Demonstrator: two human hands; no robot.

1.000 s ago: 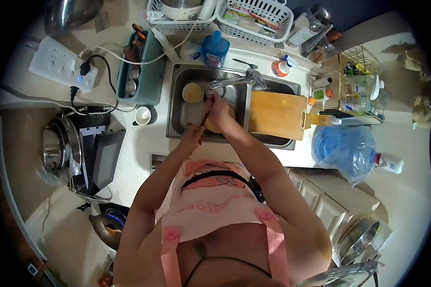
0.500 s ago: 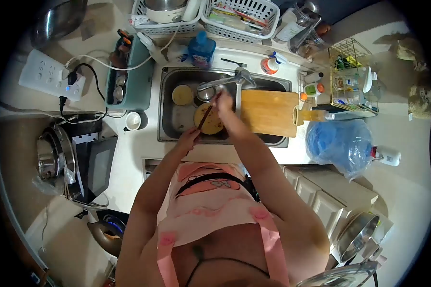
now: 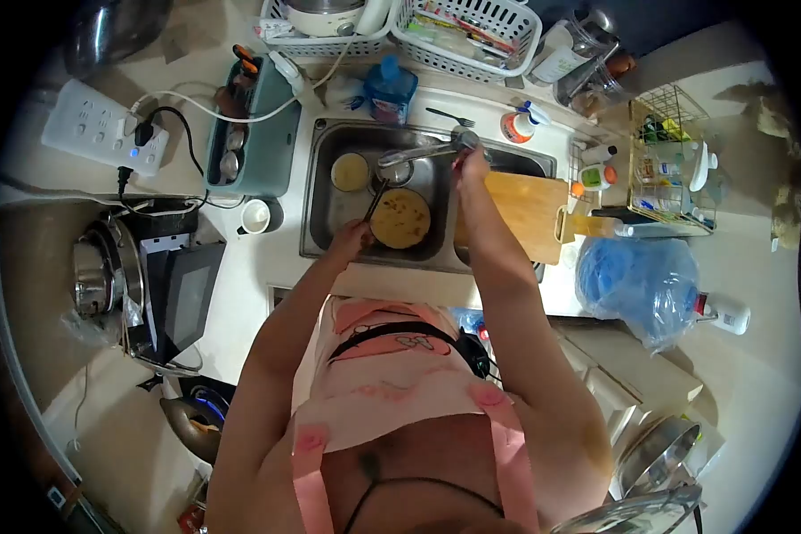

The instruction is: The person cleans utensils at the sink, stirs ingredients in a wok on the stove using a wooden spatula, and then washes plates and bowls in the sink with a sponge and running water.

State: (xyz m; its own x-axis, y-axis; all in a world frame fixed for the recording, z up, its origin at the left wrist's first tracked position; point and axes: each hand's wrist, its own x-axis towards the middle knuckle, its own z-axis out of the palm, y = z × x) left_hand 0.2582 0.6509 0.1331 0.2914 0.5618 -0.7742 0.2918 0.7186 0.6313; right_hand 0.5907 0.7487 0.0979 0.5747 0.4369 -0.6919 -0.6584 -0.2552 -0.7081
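Observation:
My left hand (image 3: 351, 240) is closed round dark chopsticks (image 3: 376, 200) that point up toward the faucet over the left sink basin. Beside them, a round bowl of yellowish liquid with brown bits (image 3: 400, 218) sits in the basin. A smaller bowl of pale liquid (image 3: 350, 172) stands at the basin's upper left, and a small metal cup (image 3: 396, 172) is under the spout. My right hand (image 3: 472, 165) is at the base of the metal faucet (image 3: 427, 153), its fingers closed on the handle area. The wooden cutting board (image 3: 525, 214) lies over the right basin, partly behind my right forearm.
Behind the sink are a blue bottle (image 3: 390, 89), a fork (image 3: 451, 117) and a spray bottle (image 3: 519, 125). A green utensil box (image 3: 262, 142) and white mug (image 3: 256, 216) stand at left. A blue plastic bag (image 3: 641, 285) lies at right.
My right hand has left the chopsticks and moved up and right to the faucet base. My left hand still holds the chopsticks. The larger bowl is now uncovered to view.

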